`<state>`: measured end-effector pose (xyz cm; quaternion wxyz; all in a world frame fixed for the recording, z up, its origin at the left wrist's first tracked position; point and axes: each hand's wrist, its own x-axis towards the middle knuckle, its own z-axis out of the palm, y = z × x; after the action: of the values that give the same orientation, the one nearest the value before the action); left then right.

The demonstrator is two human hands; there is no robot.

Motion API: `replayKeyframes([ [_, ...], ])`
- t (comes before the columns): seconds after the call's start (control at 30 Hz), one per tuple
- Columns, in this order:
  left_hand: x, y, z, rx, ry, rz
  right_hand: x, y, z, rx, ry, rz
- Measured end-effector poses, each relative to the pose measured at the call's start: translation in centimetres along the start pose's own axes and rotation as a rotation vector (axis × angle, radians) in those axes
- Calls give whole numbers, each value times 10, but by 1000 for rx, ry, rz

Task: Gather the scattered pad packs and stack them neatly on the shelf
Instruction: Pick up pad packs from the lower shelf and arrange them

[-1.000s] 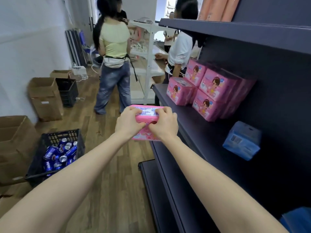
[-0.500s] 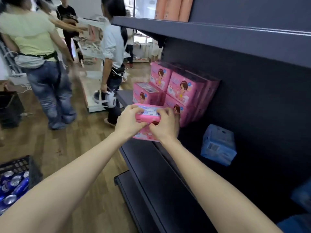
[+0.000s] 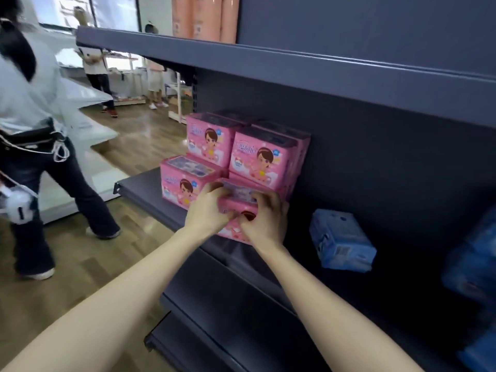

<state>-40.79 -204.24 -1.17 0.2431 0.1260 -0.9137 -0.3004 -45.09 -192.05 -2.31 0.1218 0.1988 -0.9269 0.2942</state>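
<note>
Two hands hold one pink pad pack (image 3: pixel 237 196) over the near edge of the shelf (image 3: pixel 139 190), just beside the pink stack (image 3: pixel 259 154); left hand (image 3: pixel 208 210) and right hand (image 3: pixel 264 220) curl fingers round its ends. Best set it down square, flush right of the low front pack (image 3: pixel 182 181).

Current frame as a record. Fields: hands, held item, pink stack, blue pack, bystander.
left hand: grips the left end of a pink pad pack
right hand: grips the right end of the same pack
held pack position: directly in front of the stacked pink pad packs, over the shelf; contact with the shelf unclear
stack: two tiers, near the shelf's far end
blue pack: tilted, on the same shelf, apart from the stack on its right
bystander: in the aisle at left, blurred
</note>
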Motion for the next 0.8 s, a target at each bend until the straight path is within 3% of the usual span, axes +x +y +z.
replayKeyframes([
  [0.8, 36, -39, -9, -18, -103, 281, 4, -32, 20, -124, 74, 170],
])
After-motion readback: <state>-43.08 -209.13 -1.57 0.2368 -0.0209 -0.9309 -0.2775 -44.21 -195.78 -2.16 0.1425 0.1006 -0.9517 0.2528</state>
